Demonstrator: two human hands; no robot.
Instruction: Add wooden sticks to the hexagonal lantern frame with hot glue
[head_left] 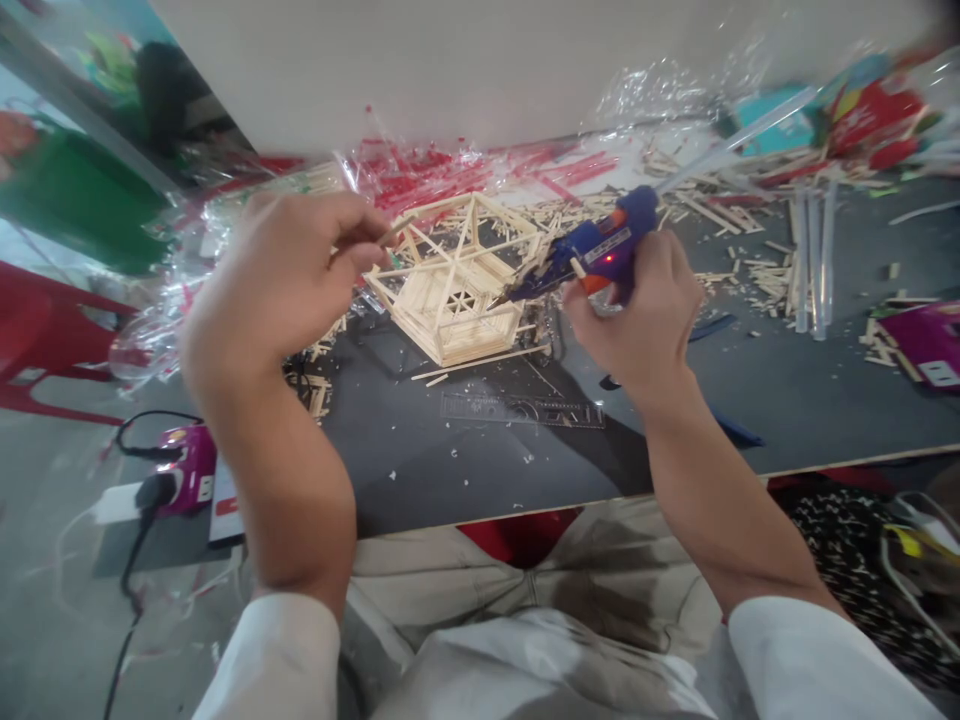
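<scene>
A hexagonal frame of thin wooden sticks [480,345] stands on the dark table, with spokes across its open top. My left hand [289,265] is at its upper left corner, thumb and fingers pinched on a small wooden stick [390,236]. My right hand [645,310] is wrapped round a blue glue gun [600,250] with an orange trigger and a lit red light. A clear glue stick [739,135] sticks out of the gun's back. The nozzle points left, close to the frame's right side; whether it touches, I cannot tell. A short stick also shows by my right thumb.
A clear ruler [523,409] lies in front of the frame. Loose wooden sticks [776,285], clear glue sticks [816,260] and red sticks [427,175] are scattered behind and right. A purple power strip [187,468] with plugs sits at the left edge, near a red stool [45,335].
</scene>
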